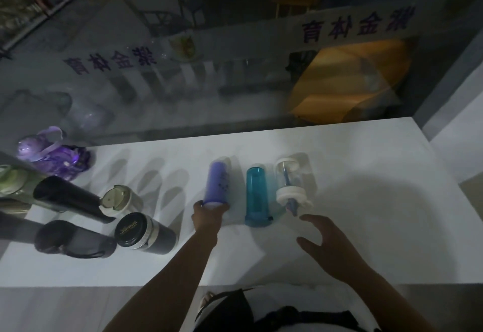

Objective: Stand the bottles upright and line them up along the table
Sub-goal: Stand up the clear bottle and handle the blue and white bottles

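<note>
**Hands reach for bottles lying on white worktop**

A white worktop (352, 201) stretches beneath a dim glass pane (235, 83) lettered in purple, with a yellow shape behind it at the right. A person leans over the near edge, both bare forearms extended. At the worktop's left end stands a cluster of upright bottles: a translucent purple jug (52, 153) at the back, a green bottle (13, 182) at the frame's edge, a tall black flask (68, 198), a dark flask (73, 239) nearer the front, a black bottle with a steel band (143, 233) and a small pale-lidded bottle (119, 199) between them. Near the middle, three bottles lie on their sides, side by side and pointing away from the person: a lilac bottle (217, 182), a teal bottle (257, 195) just beside it, and a clear bottle with a white cap and blue straw (292, 182) to the right. The left hand (209, 216) is closed around the near end of the lilac bottle, which rests flat on the surface. The right hand (324, 237) hovers spread wide and empty, fingers splayed, just short of the clear bottle's cap and touching nothing.
</note>
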Available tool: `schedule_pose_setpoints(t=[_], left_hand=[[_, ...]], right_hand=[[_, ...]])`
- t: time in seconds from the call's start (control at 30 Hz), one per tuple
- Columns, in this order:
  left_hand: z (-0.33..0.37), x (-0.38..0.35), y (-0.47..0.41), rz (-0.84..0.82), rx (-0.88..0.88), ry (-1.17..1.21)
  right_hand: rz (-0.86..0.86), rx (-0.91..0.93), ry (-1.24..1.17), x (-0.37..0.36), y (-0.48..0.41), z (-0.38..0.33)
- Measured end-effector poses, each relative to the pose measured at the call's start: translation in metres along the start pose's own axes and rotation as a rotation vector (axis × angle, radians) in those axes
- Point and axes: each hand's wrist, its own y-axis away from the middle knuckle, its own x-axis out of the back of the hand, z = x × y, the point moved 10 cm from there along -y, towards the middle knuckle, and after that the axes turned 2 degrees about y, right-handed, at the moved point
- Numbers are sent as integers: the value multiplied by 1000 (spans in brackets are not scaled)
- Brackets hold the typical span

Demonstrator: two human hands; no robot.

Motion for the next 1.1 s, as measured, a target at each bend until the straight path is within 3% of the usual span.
schedule_pose_setpoints(t=[0.17,0.33,0.53,0.8,1.1], left_hand=[[38,32,14,55,-156,-44],[99,55,18,71,-322,-284],[155,56,14,-93,-440,-736],[175,28,28,-349,-613,-1196],[145,12,26,-474,-659,-1360]], right_hand=[[-64,84,-27,-21,-10,-25],[-97,143,-20,-34,-16,-46],[-129,140,-37,-46,-11,-51],[-33,44,1,-35,5,-35],[46,-68,-32,-45,40,-33]])
